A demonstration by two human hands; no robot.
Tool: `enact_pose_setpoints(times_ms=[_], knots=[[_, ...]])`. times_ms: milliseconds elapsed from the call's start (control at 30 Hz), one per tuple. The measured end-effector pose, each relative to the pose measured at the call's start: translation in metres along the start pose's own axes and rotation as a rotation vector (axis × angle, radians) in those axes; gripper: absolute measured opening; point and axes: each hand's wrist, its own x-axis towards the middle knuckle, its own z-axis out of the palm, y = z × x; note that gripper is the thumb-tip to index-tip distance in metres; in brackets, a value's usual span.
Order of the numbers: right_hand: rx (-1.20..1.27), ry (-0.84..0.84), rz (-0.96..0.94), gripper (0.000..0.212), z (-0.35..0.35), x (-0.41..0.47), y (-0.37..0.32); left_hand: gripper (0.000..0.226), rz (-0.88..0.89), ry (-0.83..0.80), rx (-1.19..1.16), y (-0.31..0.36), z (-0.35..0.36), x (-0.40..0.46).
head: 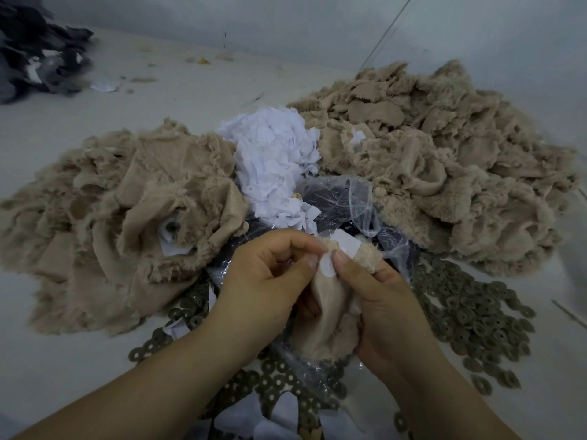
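Two grips hold one beige cloth scrap (327, 315) just above the counter (63, 376): the left grip (270, 274) pinches it at a white disc (327, 265) (thumbnail on the rim), and the right grip (381, 300) clasps it from below.

1. The left forearm (152, 376) and the right forearm (451, 385) are seen uncovered from the lower edge of the view to the wrists.
2. The left grip (263, 281) and the right grip (384, 303) are likewise shown bare to the fingertips.
3. The thumbnails (341, 257) are seen trimmed short and rounded.
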Motion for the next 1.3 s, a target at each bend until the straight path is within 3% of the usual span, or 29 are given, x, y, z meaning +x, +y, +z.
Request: enact_pose_setpoints(times_ms=[67, 200, 567, 733, 1033, 1200, 1300], knots=[[-0.004, -0.004, -0.002, 0.042, -0.0002, 0.0001, 0.0005, 0.022, -0.009, 0.019, 0.024, -0.0008, 0.0001, 0.0001], [-0.003, -0.011, 0.014, 0.046, 0.0005, -0.0002, 0.0005, 0.006, -0.020, 0.009, 0.060, 0.0007, 0.0008, -0.0006], [0.073, -0.037, 0.110, 0.043, 0.0031, -0.0025, -0.0009, 0.013, -0.008, 0.065, 0.133, 0.0001, 0.0011, -0.0023], [0.059, 0.002, 0.111, 0.045, 0.0025, -0.0032, -0.0016, 0.016, 0.139, 0.050, 0.343, 0.0010, 0.0022, -0.0023], [0.008, 0.023, 0.108, 0.044, 0.0057, -0.0048, -0.0029, 0.010, 0.233, 0.109, 0.431, 0.0009, 0.0054, -0.0023], [-0.008, 0.021, 0.089, 0.033, 0.0036, -0.0046, -0.0021, 0.012, 0.455, 0.102, 0.661, 0.0018, 0.0038, -0.0026], [-0.072, 0.063, 0.083, 0.029, 0.0034, -0.0047, -0.0025, 0.008, 0.433, 0.079, 0.679, 0.0003, 0.0034, -0.0036]])
